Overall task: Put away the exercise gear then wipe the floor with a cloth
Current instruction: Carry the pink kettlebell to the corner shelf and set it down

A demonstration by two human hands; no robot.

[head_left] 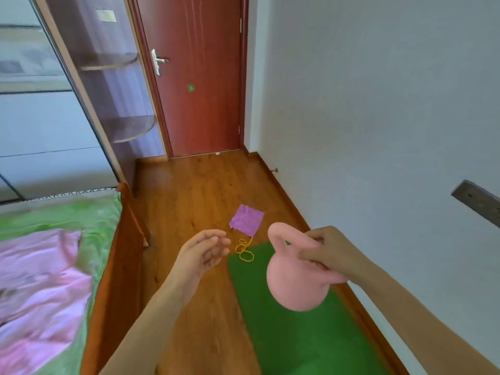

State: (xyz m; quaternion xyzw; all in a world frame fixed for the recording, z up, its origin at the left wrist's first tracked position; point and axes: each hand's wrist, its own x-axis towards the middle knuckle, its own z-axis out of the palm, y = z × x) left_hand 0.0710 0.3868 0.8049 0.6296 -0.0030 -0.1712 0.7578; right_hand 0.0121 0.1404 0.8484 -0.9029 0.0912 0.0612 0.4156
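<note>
- Starting at your far left, you have a bed (pixel 108 266) with a wooden frame, a green sheet (pixel 67 220) over it and a crumpled pink blanket (pixel 40 288) lying on top.
- Behind the bed stands a wardrobe (pixel 81 77) with rounded corner shelves, and beside that a closed red-brown door (pixel 200 77) with a metal handle (pixel 158 61).
- Your left hand (pixel 201 254) hangs over the wooden floor (pixel 194 201) between the bed and the mat, palm turned inward, fingers loosely spread and only slightly bent, holding nothing.
- Just past your left fingertips a yellow cord (pixel 244 250) lies in loose loops, partly on the floor and partly on the near corner of the mat.
- A purple cloth (pixel 246 220) lies flat on the floor just beyond the cord, apart from both hands.
- A green exercise mat (pixel 297 336) runs along the floor beside the right-hand wall (pixel 378 104).
- A pink kettlebell (pixel 295 282) hangs in the air above the mat, lifted clear of it and tilted.
- Your right hand (pixel 328 250) grips the kettlebell by its handle, fingers curled round the loop.
- Farther right, a dark wooden strip (pixel 476 201) is fixed to the wall.
</note>
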